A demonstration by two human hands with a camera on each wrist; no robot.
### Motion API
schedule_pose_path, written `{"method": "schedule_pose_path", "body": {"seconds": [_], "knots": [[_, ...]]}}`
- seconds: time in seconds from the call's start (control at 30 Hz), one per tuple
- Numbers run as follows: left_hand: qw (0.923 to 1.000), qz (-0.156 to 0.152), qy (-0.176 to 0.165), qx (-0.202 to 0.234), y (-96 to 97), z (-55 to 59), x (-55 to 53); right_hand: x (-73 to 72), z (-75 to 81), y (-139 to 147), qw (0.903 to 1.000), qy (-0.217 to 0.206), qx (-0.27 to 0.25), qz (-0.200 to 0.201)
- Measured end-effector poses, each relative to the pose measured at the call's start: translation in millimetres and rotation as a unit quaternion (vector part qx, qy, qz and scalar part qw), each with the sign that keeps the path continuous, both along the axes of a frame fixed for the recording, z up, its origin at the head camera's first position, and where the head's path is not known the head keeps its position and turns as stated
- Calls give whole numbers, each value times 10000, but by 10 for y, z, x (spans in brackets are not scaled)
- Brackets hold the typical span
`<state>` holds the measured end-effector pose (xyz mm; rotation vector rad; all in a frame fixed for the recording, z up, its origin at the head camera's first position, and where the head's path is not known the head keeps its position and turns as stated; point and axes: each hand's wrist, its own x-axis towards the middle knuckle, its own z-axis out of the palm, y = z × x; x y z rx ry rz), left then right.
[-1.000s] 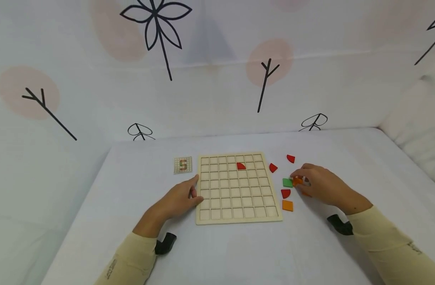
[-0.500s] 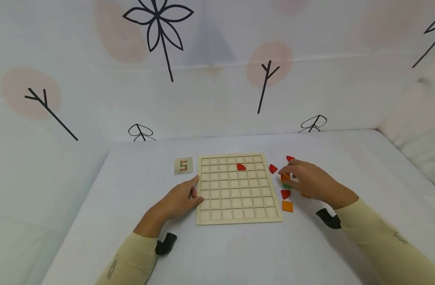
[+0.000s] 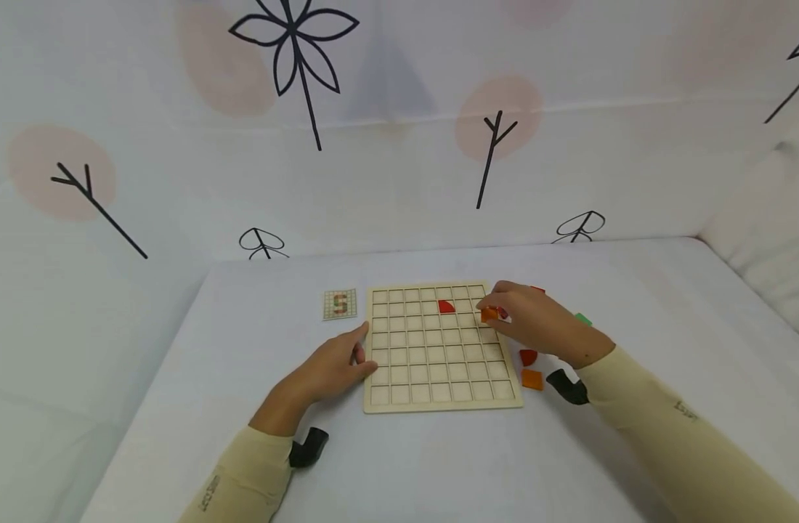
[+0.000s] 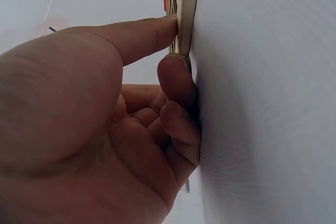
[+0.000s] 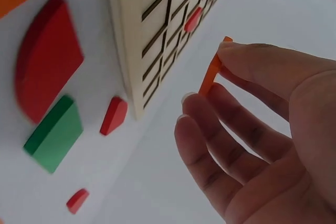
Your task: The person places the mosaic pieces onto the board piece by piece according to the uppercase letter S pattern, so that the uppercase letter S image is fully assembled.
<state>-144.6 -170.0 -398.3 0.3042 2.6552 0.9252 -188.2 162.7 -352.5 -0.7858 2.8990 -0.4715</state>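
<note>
My right hand [image 3: 538, 318] pinches an orange square tile [image 3: 489, 315] between thumb and fingers, over the right edge of a pale wooden grid board [image 3: 442, 408]. In the right wrist view the orange tile [image 5: 211, 75] is held edge-on, apart from the board's surface. My left hand [image 3: 326, 365] rests at the board's left edge; its thumb and index finger touch the rim, and the other fingers are bent. In the left wrist view the thumb meets the board's edge [image 4: 187, 9]. One red quarter-circle tile [image 3: 446, 306] lies in an upper cell of the grid.
Right of the board lie a red quarter-circle tile [image 3: 528, 357], an orange square tile [image 3: 532, 379] and a green tile [image 3: 583, 319]. The right hand partly hides other red tiles. A small card [image 3: 340, 304] with a coloured S-shaped pattern lies left of the board.
My right hand has lifted the orange tile from among the loose tiles and carried it left to the board's right edge. The left hand has stayed in place.
</note>
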Motion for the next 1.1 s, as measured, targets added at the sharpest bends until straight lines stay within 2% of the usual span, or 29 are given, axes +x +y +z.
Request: {"method": "schedule_pose_path", "body": {"seconds": [0.47, 0.8, 1.1], "knots": [[10000, 15, 3, 18, 4, 0, 5, -205, -93, -401, 9992, -80, -320, 245], [10000, -3, -5, -16, 9, 25, 19, -284, -114, -616, 9970, 196, -342, 669], [10000, 1, -19, 4, 10, 23, 8, -393, -181, -731, 9974, 137, -321, 624]]}}
